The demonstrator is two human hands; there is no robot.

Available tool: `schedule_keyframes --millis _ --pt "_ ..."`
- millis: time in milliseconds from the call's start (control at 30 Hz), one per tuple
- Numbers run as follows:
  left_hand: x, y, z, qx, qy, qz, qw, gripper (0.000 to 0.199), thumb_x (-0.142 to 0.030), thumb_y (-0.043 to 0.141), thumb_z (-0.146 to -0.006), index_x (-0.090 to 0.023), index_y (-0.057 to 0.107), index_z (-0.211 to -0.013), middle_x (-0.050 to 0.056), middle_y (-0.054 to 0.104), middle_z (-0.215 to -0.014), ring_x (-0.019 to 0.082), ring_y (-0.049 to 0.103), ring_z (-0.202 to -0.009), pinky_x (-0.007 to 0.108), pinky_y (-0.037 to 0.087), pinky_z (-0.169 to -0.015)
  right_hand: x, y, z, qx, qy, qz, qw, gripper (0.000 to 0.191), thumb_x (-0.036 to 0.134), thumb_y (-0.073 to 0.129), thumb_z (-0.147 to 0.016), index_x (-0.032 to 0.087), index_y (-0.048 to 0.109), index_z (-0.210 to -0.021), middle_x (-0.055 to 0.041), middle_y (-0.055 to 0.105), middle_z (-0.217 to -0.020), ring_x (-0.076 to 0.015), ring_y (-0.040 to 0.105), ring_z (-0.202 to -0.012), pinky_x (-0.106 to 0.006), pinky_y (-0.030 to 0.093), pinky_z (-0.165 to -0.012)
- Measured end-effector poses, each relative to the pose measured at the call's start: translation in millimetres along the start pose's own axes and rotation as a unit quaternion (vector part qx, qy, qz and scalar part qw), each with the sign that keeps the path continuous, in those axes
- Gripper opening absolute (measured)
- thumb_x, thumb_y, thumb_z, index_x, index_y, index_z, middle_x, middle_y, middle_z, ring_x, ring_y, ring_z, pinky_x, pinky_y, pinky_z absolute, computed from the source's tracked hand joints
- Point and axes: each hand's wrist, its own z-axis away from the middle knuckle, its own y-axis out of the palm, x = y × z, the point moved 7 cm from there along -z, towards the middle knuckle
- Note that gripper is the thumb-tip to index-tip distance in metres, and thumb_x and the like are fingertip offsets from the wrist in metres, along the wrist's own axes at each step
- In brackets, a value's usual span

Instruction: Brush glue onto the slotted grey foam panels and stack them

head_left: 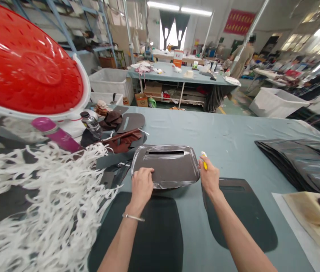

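Note:
A dark grey, rounded panel [165,168] with a long slot lies in front of me, with whitish shiny streaks along its border. My left hand [142,185] is closed over its near left corner, fingers bent on the surface. At the panel's right edge is my right hand [209,175], closed around a small yellow-and-white tool [204,161]; its exact kind is unclear. Nearer to me, a dark flat piece [160,230] lies partly under my left forearm. Another dark slotted piece [247,215] lies beneath my right forearm.
White strips [49,211] pile up on the left, beside a pink bottle [56,134] and a red basin [35,64]. Stacked dark panels [298,162] lie on the right of the blue-green table [219,136], near a beige block [313,211]. Other people [243,56] are farther back.

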Motion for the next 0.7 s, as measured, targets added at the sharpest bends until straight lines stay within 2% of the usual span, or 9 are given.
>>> schedule_keyframes --millis 100,167,333,400,500,600,700 --pt "13.7 1.3 -12.0 0.029 0.001 0.051 0.998 0.034 -0.016 0.032 -0.086 -0.021 0.063 -0.099 0.006 0.063 -0.102 0.02 0.054 -0.099 0.038 0.041 -0.091 -0.6 9.8 23.7 0.054 0.0 0.07 0.996 0.036 0.036 0.037 -0.091 0.019 0.064 -0.107 -0.0069 0.064 -0.077 -0.0161 0.053 -0.064 -0.025 0.032 -0.06" --pt "18.0 2.2 -15.7 0.043 -0.004 0.061 0.997 0.035 -0.015 0.032 -0.085 -0.02 0.063 -0.1 0.006 0.063 -0.103 0.02 0.054 -0.1 0.038 0.041 -0.092 -2.2 11.9 31.4 0.057 0.011 0.08 0.995 0.035 0.033 0.035 -0.092 0.019 0.063 -0.107 -0.0069 0.061 -0.077 -0.0162 0.05 -0.066 -0.025 0.03 -0.06" --pt "16.1 5.0 -17.5 0.054 -0.015 0.052 0.997 0.035 -0.014 0.033 -0.083 -0.019 0.063 -0.1 0.007 0.063 -0.103 0.019 0.055 -0.101 0.037 0.041 -0.094 -11.2 13.0 28.6 0.045 0.058 0.103 0.992 0.029 0.027 0.037 -0.091 0.02 0.062 -0.104 -0.0049 0.056 -0.073 -0.0166 0.047 -0.067 -0.025 0.027 -0.06" --pt "15.3 6.8 -17.9 0.05 -0.018 0.048 0.997 0.034 -0.013 0.034 -0.082 -0.019 0.063 -0.099 0.008 0.063 -0.103 0.02 0.055 -0.101 0.038 0.04 -0.095 -10.3 13.1 26.1 0.038 0.05 0.095 0.993 0.023 0.028 0.047 -0.087 0.02 0.06 -0.103 -0.0047 0.058 -0.077 -0.0179 0.049 -0.072 -0.025 0.029 -0.061" --pt "15.6 9.7 -18.3 0.045 -0.018 0.046 0.998 0.032 -0.013 0.036 -0.081 -0.018 0.063 -0.098 0.009 0.062 -0.103 0.021 0.054 -0.102 0.041 0.038 -0.097 -5.0 9.0 24.1 0.015 0.032 0.068 0.997 0.025 0.028 0.058 -0.077 0.02 0.058 -0.101 -0.0047 0.061 -0.084 -0.0196 0.052 -0.079 -0.025 0.032 -0.065" --pt "16.0 11.4 -18.1 0.047 -0.018 0.05 0.997 0.03 -0.015 0.038 -0.081 -0.018 0.063 -0.098 0.009 0.062 -0.104 0.021 0.053 -0.104 0.041 0.037 -0.098 0.9 0.2 22.6 -0.017 0.033 0.034 0.999 0.025 0.023 0.056 -0.076 0.019 0.056 -0.101 -0.0033 0.063 -0.083 -0.0176 0.055 -0.076 -0.025 0.035 -0.066" --pt "15.4 10.9 -17.6 0.05 -0.023 0.058 0.997 0.029 -0.017 0.04 -0.081 -0.019 0.063 -0.098 0.008 0.062 -0.104 0.021 0.054 -0.103 0.04 0.037 -0.098 9.2 -6.8 20.9 -0.04 0.031 0.068 0.996 0.026 0.018 0.051 -0.079 0.018 0.057 -0.104 -0.0027 0.063 -0.078 -0.0154 0.055 -0.069 -0.024 0.034 -0.064"
